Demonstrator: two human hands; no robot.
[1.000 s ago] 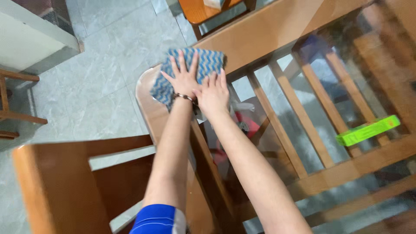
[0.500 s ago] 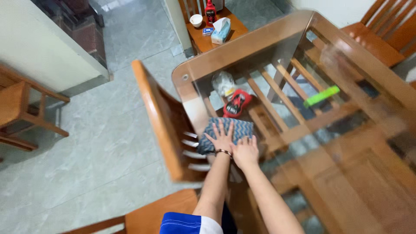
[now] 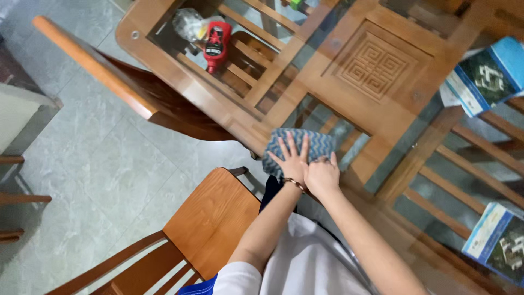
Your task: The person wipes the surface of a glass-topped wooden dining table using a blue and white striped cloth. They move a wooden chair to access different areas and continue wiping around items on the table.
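Both hands lie flat, fingers spread, side by side. The left hand (image 3: 292, 161) and right hand (image 3: 323, 175) press a blue patterned cloth (image 3: 299, 147) onto the glass-topped wooden surface (image 3: 371, 65).

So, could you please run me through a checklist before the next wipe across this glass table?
1. Both hands on cloth: left hand and right hand press the blue cloth: ok.
2. Cloth flat on the glass tabletop: ok.
3. Surface ahead free: ok as far as the booklets.
4. Red bottle out of the way, below the glass: ok.
5. Glass clean: cannot tell.
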